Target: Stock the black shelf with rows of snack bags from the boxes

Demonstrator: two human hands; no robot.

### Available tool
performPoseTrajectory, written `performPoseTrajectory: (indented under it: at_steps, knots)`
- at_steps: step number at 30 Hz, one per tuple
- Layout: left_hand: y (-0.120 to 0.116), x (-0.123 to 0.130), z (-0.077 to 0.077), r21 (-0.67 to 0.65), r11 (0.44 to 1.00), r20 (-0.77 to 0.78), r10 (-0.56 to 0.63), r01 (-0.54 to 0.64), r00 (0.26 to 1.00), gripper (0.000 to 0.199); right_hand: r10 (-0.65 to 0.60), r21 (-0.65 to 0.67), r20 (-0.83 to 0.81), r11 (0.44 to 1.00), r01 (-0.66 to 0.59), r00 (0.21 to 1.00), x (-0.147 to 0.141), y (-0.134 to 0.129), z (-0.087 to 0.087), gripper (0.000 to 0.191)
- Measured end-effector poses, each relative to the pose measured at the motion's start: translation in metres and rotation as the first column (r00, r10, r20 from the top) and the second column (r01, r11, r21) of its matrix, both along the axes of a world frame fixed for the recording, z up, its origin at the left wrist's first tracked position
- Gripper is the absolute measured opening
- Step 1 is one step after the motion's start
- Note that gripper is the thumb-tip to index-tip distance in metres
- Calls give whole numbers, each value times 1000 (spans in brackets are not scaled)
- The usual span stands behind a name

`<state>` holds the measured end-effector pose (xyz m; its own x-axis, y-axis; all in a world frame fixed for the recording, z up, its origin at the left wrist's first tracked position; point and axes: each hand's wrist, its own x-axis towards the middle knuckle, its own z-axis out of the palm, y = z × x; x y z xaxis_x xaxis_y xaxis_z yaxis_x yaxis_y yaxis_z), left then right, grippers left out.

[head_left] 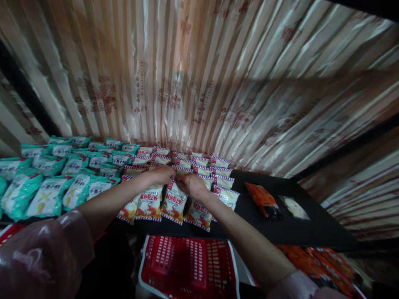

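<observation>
Both my hands reach out to rows of white snack bags with striped red-and-blue edges. My left hand (pixel 164 174) is closed, its fingertips pinching the top edge of a front-row snack bag (pixel 173 201). Close beside it, my right hand (pixel 192 186) has its fingers closed at the same bag's upper right edge. This bag leans upright between its neighbours, a snack bag (pixel 149 202) on the left and another snack bag (pixel 198 212) partly under my right wrist. My fingers cover part of the bag's top.
Teal snack bags (pixel 50 197) stand in several rows on the left of the black shelf (pixel 249 226). An orange packet (pixel 263 200) and a small clear packet (pixel 294 207) lie to the right. Below is a red basket (pixel 181 265). A pleated curtain (pixel 187 83) hangs behind.
</observation>
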<state>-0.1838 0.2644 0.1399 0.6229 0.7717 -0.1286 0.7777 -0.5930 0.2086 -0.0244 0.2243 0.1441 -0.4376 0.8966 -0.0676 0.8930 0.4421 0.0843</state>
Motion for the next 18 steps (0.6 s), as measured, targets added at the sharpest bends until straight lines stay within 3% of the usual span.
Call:
performPoseTrajectory:
  at_steps: [12, 15, 18]
  knots:
    - [-10, -5, 3, -42, 999, 11, -10, 11, 1000, 23, 28, -20, -122, 999, -31, 992, -12, -1, 0, 22]
    - [-11, -5, 3, -40, 999, 25, -12, 13, 1000, 23, -28, 2, -223, 1000, 30, 974, -6, 0, 1, 25]
    - [-10, -8, 0, -47, 999, 36, -10, 11, 999, 22, -143, 65, -299, 983, 170, 944, 5, 6, 2, 30]
